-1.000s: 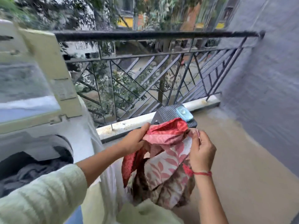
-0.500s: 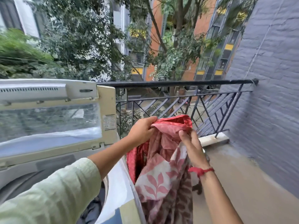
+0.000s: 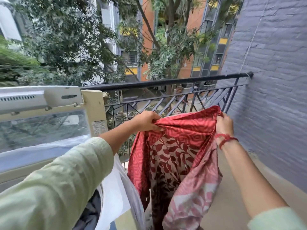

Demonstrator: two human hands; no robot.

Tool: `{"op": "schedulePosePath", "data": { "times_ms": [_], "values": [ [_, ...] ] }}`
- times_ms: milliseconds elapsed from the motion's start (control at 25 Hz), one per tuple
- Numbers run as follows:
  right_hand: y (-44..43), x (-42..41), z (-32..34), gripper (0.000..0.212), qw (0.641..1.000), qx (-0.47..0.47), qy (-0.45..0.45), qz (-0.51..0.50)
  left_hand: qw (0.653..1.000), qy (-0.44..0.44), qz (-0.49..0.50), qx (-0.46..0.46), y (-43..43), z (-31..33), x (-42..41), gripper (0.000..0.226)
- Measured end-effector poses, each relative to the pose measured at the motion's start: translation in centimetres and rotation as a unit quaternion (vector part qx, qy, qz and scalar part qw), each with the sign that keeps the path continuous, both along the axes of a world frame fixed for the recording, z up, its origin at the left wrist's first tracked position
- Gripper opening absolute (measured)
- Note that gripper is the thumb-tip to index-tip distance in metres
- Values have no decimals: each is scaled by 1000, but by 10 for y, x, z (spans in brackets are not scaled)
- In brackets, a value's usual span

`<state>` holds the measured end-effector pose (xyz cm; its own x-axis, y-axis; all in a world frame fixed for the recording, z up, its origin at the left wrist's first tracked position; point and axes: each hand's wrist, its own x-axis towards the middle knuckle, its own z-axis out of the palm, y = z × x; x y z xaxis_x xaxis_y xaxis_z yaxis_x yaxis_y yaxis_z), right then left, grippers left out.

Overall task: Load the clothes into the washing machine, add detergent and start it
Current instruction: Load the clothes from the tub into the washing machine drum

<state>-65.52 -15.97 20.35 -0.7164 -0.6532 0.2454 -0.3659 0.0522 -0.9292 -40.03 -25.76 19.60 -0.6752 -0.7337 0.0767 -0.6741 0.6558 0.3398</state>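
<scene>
A red and pink leaf-patterned garment [image 3: 176,156] hangs spread out in front of me, to the right of the washing machine [image 3: 116,193]. My left hand [image 3: 147,121] grips its top edge on the left. My right hand [image 3: 224,124], with a red thread at the wrist, grips the top edge on the right. The machine's lid [image 3: 46,117] stands raised at the left. Dark clothes [image 3: 90,213] show inside the drum opening at the bottom, mostly hidden by my left sleeve.
A black metal railing [image 3: 174,90] runs across the balcony behind the garment. A grey brick wall [image 3: 274,88] closes the right side. The beige balcony floor [image 3: 232,196] lies below on the right. Trees and buildings stand beyond the railing.
My hands have lifted the garment and pulled apart, spreading it wide. The view has tilted up, and the stool with the blue item has dropped out of sight.
</scene>
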Motion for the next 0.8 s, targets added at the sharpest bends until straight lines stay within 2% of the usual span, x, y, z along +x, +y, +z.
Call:
{"op": "schedulePosePath", "data": {
  "times_ms": [120,200,320,400,480,560,600,680,760,800],
  "values": [
    [-5,0,4,26,989,-19,148,13,998,-14,32,-57,-9,-6,-6,18],
    [-12,-1,6,32,978,-20,205,30,995,-13,49,-81,-12,-11,-7,14],
    [-13,0,5,37,977,-12,203,68,998,-8,43,-43,-15,-18,-15,12],
    [-12,-5,11,35,987,-14,139,81,1000,-11,17,-6,-17,-18,-18,14],
    [-14,-15,27,33,993,-38,103,52,999,-46,14,21,-21,-24,-18,18],
    [-15,-32,48,36,990,-77,118,-3,995,-93,26,15,-24,-42,-17,15],
    [-15,-41,55,36,985,-95,144,-28,995,-89,38,16,-28,-54,-15,13],
    [-13,-54,59,34,974,-118,185,-63,992,20,82,96,-31,-71,-6,14],
    [-13,-65,51,28,969,-132,195,-73,955,193,149,171,-30,-69,-3,23],
    [-12,-68,46,26,968,-134,197,-76,936,256,176,165,-31,-61,-3,26]
  ]
}}
